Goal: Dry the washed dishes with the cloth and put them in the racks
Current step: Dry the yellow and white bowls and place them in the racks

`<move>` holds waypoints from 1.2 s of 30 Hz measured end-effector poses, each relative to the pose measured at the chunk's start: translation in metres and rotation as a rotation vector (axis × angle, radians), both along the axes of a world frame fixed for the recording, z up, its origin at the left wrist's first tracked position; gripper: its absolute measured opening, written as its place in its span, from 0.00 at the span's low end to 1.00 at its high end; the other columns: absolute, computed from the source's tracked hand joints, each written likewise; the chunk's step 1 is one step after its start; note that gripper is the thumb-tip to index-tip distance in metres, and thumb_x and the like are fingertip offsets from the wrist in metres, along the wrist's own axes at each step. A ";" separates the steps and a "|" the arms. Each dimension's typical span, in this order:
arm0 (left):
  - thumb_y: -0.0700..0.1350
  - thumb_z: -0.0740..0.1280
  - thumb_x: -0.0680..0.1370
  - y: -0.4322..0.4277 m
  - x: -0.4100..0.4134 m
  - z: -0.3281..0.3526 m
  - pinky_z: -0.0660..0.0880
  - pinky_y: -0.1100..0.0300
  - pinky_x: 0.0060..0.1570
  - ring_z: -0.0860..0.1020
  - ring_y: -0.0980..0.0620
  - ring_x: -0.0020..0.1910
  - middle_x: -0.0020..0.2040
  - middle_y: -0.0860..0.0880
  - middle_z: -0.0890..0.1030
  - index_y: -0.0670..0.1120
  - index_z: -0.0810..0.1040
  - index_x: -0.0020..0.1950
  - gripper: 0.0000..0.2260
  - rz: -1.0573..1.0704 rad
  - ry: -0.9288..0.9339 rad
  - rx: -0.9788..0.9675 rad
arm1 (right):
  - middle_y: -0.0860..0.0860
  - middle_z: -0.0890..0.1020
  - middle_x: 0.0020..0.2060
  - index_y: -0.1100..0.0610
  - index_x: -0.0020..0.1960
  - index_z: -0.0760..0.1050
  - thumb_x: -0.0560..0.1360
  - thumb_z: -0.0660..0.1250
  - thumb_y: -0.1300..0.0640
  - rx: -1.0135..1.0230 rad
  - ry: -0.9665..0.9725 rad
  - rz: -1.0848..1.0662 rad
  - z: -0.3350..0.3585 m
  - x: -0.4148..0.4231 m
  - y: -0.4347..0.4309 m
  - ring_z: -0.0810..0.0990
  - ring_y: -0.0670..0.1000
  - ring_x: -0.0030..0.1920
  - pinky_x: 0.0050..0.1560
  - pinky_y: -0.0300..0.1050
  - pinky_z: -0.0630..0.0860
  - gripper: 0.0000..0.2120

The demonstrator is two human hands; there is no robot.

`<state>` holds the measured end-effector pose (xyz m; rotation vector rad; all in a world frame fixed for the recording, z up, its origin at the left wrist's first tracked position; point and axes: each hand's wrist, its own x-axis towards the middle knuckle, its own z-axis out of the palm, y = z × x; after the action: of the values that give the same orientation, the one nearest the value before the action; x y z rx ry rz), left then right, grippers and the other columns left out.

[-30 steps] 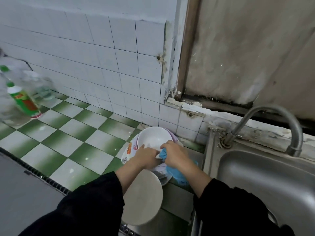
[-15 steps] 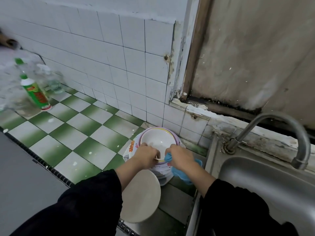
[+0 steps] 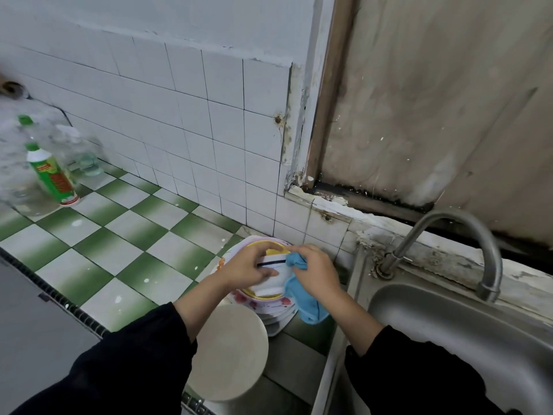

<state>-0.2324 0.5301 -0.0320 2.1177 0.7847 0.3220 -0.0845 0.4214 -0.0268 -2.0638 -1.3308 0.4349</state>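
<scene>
Blue cloth (image 3: 302, 296) clutched in right hand (image 3: 317, 274); left hand (image 3: 245, 268) grips one white bowl (image 3: 270, 285).

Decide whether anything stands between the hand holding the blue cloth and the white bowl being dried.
Nothing visible does. The right hand presses the blue cloth straight against the white bowl, which the left hand grips over the stack of dishes. No rack is in view, so the bowl's way there cannot be judged.
</scene>
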 end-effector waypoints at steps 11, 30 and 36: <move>0.38 0.69 0.77 -0.010 -0.001 0.020 0.77 0.53 0.53 0.80 0.45 0.55 0.56 0.46 0.82 0.47 0.78 0.62 0.14 0.445 -0.456 -0.359 | 0.50 0.80 0.48 0.56 0.62 0.79 0.76 0.66 0.69 0.257 0.528 -0.368 0.048 0.019 -0.022 0.76 0.44 0.41 0.44 0.38 0.76 0.17; 0.29 0.61 0.78 -0.109 0.004 0.112 0.78 0.62 0.47 0.82 0.54 0.50 0.52 0.53 0.84 0.49 0.76 0.67 0.22 0.464 -0.709 -0.358 | 0.42 0.72 0.67 0.42 0.60 0.78 0.76 0.70 0.54 0.514 0.073 0.076 0.124 -0.043 -0.076 0.68 0.44 0.66 0.69 0.36 0.61 0.14; 0.32 0.62 0.80 -0.145 -0.008 0.146 0.79 0.62 0.48 0.82 0.55 0.48 0.51 0.50 0.84 0.46 0.77 0.63 0.16 0.394 -0.829 -0.269 | 0.45 0.75 0.68 0.51 0.60 0.81 0.76 0.62 0.47 0.586 0.135 -0.081 0.147 -0.037 -0.061 0.71 0.46 0.66 0.67 0.44 0.64 0.17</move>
<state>-0.2407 0.3848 0.1138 1.3664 0.6726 1.1429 -0.1211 0.3608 0.1203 -1.5631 -1.1221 0.1202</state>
